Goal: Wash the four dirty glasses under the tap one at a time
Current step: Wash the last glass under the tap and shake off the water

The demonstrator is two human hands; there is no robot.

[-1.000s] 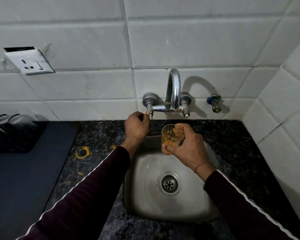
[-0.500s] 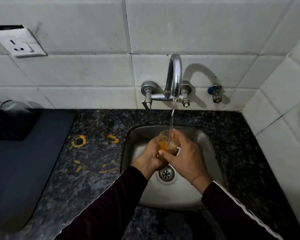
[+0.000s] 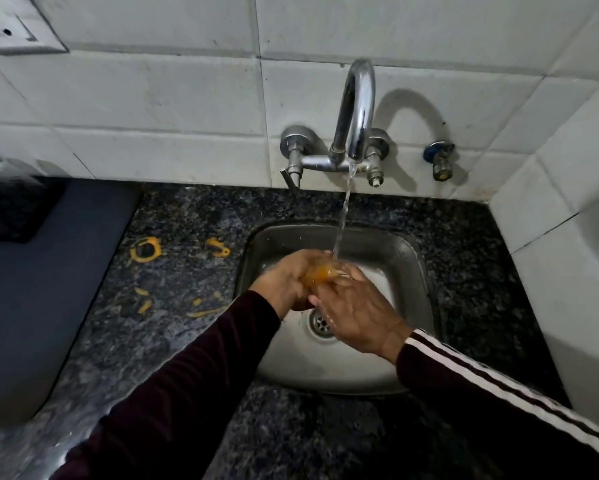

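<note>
Both hands have sunk a little lower into the steel sink (image 3: 409,368) since half a second ago, and the glass (image 3: 320,273) is now tipped over between them rather than standing mouth-up under the stream. Water (image 3: 343,216) runs from the chrome tap (image 3: 357,109) and strikes just beside the glass, above the drain (image 3: 320,322). Curled round the orange-stained glass from the near-left side, the left hand (image 3: 286,282) holds it over the basin, probably so the dirty rinse water falls straight down. At the glass's right, the right hand (image 3: 358,315) lies with fingers fairly straight against it, seemingly rubbing the wall; whether it grips is unclear. Orange rings and smears (image 3: 147,249) mark the dark granite worktop (image 3: 173,334) to the left, likely where the dirty glasses stood
</note>
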